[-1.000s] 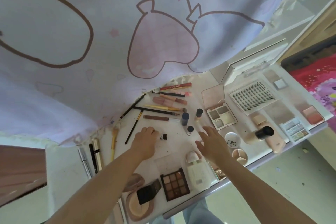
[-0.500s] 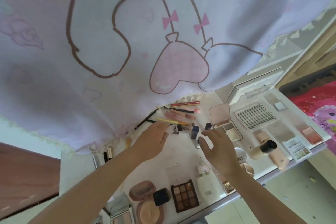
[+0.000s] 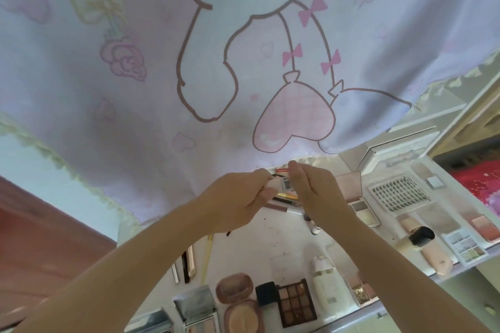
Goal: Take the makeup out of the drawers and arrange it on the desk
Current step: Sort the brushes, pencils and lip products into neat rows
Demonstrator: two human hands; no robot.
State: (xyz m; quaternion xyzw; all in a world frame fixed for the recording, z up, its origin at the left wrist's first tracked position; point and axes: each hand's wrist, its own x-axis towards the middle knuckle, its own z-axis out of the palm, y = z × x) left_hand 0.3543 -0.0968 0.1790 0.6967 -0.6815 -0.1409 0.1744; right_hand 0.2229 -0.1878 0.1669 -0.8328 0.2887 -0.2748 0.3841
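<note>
White and scuffed, the worktop (image 3: 286, 249) carries makeup spread from 6 to 3 o'clock. Above its middle both hands meet on one small pale tube with a barcode label (image 3: 286, 184), lifted clear of the surface. The left hand (image 3: 238, 203) pinches its left end, fingers curled in a closed grip; the right hand (image 3: 315, 192) curls round the right end, thumb up. At 6 o'clock lies a brown nine-pan eyeshadow palette (image 3: 297, 302), a black square compact (image 3: 266, 293) touching its left side. At 3 o'clock sits a white tray of false lashes (image 3: 396, 193). A pink printed curtain (image 3: 189, 62) hangs from 9 to 1 o'clock.
</note>
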